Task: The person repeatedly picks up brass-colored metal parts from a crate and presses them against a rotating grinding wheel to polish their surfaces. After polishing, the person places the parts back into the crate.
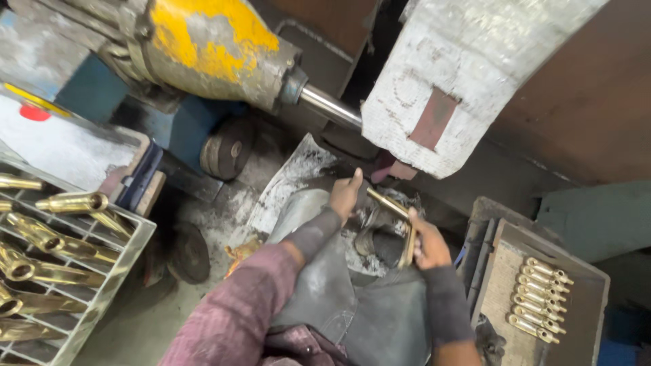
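1 head camera (worn) looks steeply down, close over the workbench [203, 217].
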### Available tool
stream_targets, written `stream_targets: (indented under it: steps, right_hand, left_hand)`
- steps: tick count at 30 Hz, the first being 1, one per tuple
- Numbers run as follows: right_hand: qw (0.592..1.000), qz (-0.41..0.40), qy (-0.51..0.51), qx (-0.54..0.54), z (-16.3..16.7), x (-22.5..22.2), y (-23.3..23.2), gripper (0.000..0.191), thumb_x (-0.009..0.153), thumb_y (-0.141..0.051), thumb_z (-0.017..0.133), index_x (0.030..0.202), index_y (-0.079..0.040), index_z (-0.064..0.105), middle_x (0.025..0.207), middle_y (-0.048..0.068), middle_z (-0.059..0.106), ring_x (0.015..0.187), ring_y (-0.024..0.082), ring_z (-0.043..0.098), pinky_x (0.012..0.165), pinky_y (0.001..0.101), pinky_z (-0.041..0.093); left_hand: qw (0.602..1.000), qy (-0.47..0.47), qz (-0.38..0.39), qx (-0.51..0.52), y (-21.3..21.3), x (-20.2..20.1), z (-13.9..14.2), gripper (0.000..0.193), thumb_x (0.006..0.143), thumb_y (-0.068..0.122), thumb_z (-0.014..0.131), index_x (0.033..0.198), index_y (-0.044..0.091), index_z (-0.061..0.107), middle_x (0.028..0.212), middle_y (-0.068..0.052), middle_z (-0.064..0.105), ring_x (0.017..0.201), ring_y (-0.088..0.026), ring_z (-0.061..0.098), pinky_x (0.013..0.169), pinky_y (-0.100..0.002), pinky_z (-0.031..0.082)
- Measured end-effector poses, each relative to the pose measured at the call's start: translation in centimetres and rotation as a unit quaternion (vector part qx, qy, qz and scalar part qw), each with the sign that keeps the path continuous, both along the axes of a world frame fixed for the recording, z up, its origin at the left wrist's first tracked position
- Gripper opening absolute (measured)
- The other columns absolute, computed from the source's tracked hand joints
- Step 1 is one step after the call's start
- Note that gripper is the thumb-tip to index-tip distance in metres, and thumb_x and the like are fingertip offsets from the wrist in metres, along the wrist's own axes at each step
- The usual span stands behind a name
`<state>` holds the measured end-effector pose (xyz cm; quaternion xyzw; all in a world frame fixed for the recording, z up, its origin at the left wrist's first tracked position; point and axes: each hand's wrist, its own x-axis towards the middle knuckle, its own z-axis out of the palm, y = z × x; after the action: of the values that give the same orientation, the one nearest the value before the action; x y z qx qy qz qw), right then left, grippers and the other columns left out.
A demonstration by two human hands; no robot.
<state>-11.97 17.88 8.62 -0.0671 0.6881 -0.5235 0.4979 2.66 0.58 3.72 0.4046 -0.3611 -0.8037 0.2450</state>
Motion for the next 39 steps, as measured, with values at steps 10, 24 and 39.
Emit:
stream_targets:
  steps: [10,24,39]
  right_hand:
    - [0.859,0.041,0.509,-0.037,7.9,12.4,7.1,0.039,0.084,-0.035,0.08,0.097,0.0,0.069,0.067,0.0,0.058,0.061,0.004,0.051,0.054,0.0208,0.041]
    - [0.98,-0.068,-0.007,-0.186,9.2,15.5,8.8,0.037,0.098,-0.033,0.064,0.096,0.003,0.064,0.064,-0.002,0.047,0.052,0.005,0.041,0.045,0.0232,0.035]
    - [0.965,-0.043,0.215,-0.147,7.3,14.7,8.3,0.04,0.108,-0.032,0.059,0.109,0.007,0.067,0.089,0.009,0.063,0.074,0.007,0.05,0.064,0.0227,0.038]
  left_hand:
    - [0.968,0.198,-0.122,-0.092,1.7,4.7,8.1,0.052,0.102,0.05,0.059,0.092,0.001,0.075,0.081,-0.002,0.07,0.07,-0.009,0.062,0.065,-0.025,0.051]
    - [0.946,0.186,-0.206,-0.167,2.1,4.8,10.6,0.056,0.1,0.052,0.06,0.091,-0.001,0.076,0.078,-0.001,0.067,0.07,-0.007,0.057,0.067,-0.026,0.05]
    - [0.949,0.179,-0.206,-0.156,1.8,5.8,8.6,0.05,0.099,0.048,0.063,0.091,0.0,0.076,0.079,-0.001,0.069,0.07,-0.008,0.06,0.066,-0.026,0.052]
